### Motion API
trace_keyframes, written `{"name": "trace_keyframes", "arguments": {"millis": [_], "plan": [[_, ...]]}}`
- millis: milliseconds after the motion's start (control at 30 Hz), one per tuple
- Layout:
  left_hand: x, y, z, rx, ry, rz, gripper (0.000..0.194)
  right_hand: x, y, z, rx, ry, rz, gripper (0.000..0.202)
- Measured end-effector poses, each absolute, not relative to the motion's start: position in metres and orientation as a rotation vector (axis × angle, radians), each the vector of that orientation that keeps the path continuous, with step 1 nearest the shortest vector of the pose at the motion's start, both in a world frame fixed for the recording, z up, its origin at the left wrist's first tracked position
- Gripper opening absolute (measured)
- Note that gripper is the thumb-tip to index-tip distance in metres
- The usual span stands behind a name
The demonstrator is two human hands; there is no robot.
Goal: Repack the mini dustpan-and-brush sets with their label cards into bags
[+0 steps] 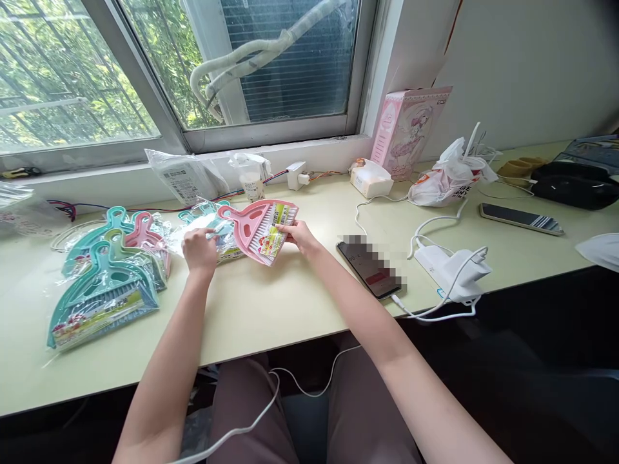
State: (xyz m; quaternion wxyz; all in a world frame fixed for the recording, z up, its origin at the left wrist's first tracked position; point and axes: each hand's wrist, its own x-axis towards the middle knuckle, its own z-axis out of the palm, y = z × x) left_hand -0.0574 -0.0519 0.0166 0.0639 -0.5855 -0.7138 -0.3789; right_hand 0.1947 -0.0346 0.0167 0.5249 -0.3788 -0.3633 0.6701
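A pink dustpan [235, 218] with a white-bristled brush and a colourful label is tilted above the table. My right hand [298, 236] grips it by its wide edge, thumb over the label. Close to the dustpan's handle, my left hand [199, 250] is closed, with clear plastic bag [176, 242] material showing around its fingers. Behind it lies a blue-green wrapped set [206, 209], partly hidden by the hand and the pink dustpan. To the left, several bagged dustpan sets overlap, among them a teal one [104, 274] in front and a pink one [145, 232].
A lit phone [370, 267] on a cable lies right of my right arm, beside a white power strip [454, 270]. Along the back stand a tissue box [371, 179], a pink box [406, 135] and a plastic bag [447, 174]. Another phone [520, 218] lies farther right.
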Motion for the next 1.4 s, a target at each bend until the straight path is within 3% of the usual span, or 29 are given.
{"name": "trace_keyframes", "arguments": {"millis": [333, 567, 833, 1200, 1400], "plan": [[-0.063, -0.055, 0.034, -1.412, -2.276, -1.678, 0.011, 0.196, -0.039, 0.019, -0.795, -1.039, 1.695, 0.013], [-0.054, -0.057, 0.034, -1.493, -2.042, -1.739, 0.002, 0.196, -0.039, 0.023, -0.822, -1.025, 1.659, 0.014], [-0.061, -0.051, 0.028, -1.606, -1.867, -1.946, 0.013, 0.199, -0.038, 0.023, -0.86, -1.062, 1.644, 0.012], [-0.015, -0.066, 0.036, -2.328, -1.495, -1.623, 0.014, 0.183, -0.04, 0.017, -0.88, -1.074, 1.569, 0.023], [0.009, -0.079, 0.038, -2.37, -1.552, -1.603, 0.015, 0.176, -0.038, 0.008, -0.847, -0.933, 1.517, 0.016]]}}
